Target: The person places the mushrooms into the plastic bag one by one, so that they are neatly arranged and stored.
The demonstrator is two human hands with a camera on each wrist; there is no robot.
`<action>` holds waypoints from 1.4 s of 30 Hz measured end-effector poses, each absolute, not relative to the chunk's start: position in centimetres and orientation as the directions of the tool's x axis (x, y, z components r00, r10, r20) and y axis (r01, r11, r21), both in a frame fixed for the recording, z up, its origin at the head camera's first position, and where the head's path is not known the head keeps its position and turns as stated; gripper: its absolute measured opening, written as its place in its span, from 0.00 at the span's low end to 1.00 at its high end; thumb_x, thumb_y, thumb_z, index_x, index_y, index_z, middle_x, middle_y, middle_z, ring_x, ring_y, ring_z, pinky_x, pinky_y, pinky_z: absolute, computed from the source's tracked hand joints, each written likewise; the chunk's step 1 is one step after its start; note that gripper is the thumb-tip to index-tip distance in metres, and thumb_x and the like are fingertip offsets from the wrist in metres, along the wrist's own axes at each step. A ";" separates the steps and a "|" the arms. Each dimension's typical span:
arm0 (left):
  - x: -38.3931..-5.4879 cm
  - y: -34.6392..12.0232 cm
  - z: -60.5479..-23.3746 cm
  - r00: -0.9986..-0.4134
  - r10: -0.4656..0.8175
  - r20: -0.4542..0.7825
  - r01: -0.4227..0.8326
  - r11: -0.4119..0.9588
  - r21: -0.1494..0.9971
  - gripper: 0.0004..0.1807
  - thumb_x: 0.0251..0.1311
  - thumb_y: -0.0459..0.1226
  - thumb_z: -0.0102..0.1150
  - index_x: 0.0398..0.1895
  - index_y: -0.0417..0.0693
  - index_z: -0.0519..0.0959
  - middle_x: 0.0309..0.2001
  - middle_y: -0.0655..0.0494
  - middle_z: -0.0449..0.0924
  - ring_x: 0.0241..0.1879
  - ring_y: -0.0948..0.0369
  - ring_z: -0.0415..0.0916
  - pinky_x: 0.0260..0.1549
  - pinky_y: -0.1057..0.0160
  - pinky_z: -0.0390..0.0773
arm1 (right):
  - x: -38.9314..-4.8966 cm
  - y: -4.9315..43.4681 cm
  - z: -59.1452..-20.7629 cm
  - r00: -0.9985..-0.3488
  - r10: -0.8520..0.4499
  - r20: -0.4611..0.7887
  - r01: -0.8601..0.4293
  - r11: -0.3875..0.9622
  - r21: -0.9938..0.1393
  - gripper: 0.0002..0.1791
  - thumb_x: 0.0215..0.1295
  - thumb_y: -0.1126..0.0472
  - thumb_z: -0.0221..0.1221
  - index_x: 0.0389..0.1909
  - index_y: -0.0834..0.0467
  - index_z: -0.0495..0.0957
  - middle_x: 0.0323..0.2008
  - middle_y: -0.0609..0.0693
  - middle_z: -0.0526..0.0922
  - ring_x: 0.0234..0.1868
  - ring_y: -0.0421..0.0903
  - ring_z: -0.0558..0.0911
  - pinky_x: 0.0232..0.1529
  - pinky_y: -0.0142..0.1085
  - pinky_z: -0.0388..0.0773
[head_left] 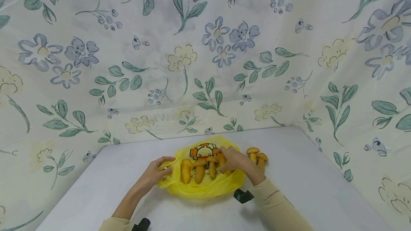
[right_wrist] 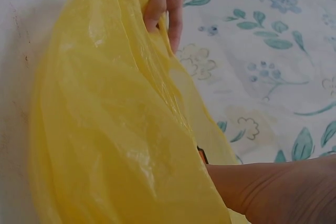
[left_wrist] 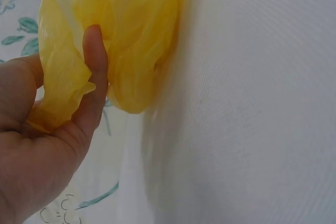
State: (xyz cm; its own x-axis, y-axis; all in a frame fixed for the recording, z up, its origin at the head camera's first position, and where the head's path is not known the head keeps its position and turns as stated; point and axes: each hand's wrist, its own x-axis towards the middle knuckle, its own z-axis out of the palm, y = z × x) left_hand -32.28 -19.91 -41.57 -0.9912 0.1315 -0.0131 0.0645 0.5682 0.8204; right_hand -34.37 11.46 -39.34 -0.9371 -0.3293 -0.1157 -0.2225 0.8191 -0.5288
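A yellow plastic bag (head_left: 205,191) lies spread on the white table, its mouth open, with an orange and black print (head_left: 205,150) showing inside. Three tan mushrooms (head_left: 199,172) lie side by side in it. My left hand (head_left: 155,172) grips the bag's left edge; the left wrist view has the crumpled film (left_wrist: 63,90) between thumb and fingers. Inside the bag's right part, my right hand (head_left: 232,159) holds another mushroom (head_left: 221,160) beside the row. The right wrist view hides that hand behind the bag's wall (right_wrist: 115,103).
Two more mushrooms (head_left: 252,155) lie on the table (head_left: 308,174) just right of the bag, close by my right forearm. A floral cloth (head_left: 179,95) hangs behind and along the sides. Dark wrist devices (head_left: 243,196) sit under both forearms.
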 end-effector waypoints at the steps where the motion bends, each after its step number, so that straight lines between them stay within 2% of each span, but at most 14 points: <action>1: -32.3 -19.9 -41.6 -0.991 0.131 -0.013 0.064 0.567 0.822 0.23 0.65 0.34 0.58 0.63 0.45 0.73 0.65 0.42 0.69 0.48 0.55 0.71 0.41 0.65 0.77 | -34.4 11.5 -39.3 -0.938 -0.328 -0.116 -0.221 0.820 -0.528 0.35 0.54 0.59 0.71 0.63 0.51 0.69 0.47 0.55 0.71 0.36 0.47 0.74 0.36 0.36 0.77; 8: -32.4 -19.9 -41.6 -0.991 0.130 -0.016 0.060 0.560 0.827 0.22 0.65 0.34 0.57 0.63 0.45 0.73 0.65 0.42 0.70 0.48 0.56 0.71 0.41 0.65 0.77 | -34.5 11.5 -39.4 -0.940 -0.319 -0.123 -0.212 0.826 -0.521 0.35 0.53 0.59 0.71 0.62 0.51 0.70 0.49 0.55 0.72 0.38 0.47 0.73 0.39 0.36 0.77; 20: -32.4 -19.8 -41.5 -0.991 0.132 -0.022 0.056 0.559 0.827 0.23 0.65 0.35 0.57 0.63 0.45 0.73 0.65 0.42 0.69 0.48 0.55 0.71 0.42 0.65 0.77 | -34.5 11.8 -39.1 -0.931 -0.351 -0.102 -0.242 0.802 -0.546 0.36 0.54 0.59 0.71 0.64 0.54 0.69 0.53 0.60 0.72 0.35 0.46 0.74 0.34 0.35 0.77; 30: -32.4 -19.8 -41.5 -0.992 0.125 -0.025 0.051 0.571 0.820 0.23 0.65 0.35 0.58 0.63 0.45 0.73 0.66 0.42 0.68 0.50 0.54 0.70 0.43 0.63 0.77 | -34.2 12.0 -38.5 -0.924 -0.373 -0.088 -0.250 0.760 -0.600 0.40 0.53 0.61 0.71 0.68 0.56 0.65 0.61 0.67 0.66 0.26 0.45 0.77 0.28 0.35 0.78; 42: -32.6 -19.7 -41.4 -0.990 0.138 -0.028 0.056 0.573 0.818 0.24 0.65 0.36 0.58 0.64 0.44 0.72 0.66 0.40 0.68 0.49 0.55 0.70 0.41 0.63 0.76 | -34.2 11.9 -37.9 -0.935 -0.352 -0.052 -0.263 0.781 -0.567 0.39 0.55 0.60 0.70 0.68 0.55 0.66 0.59 0.65 0.68 0.34 0.47 0.75 0.33 0.36 0.78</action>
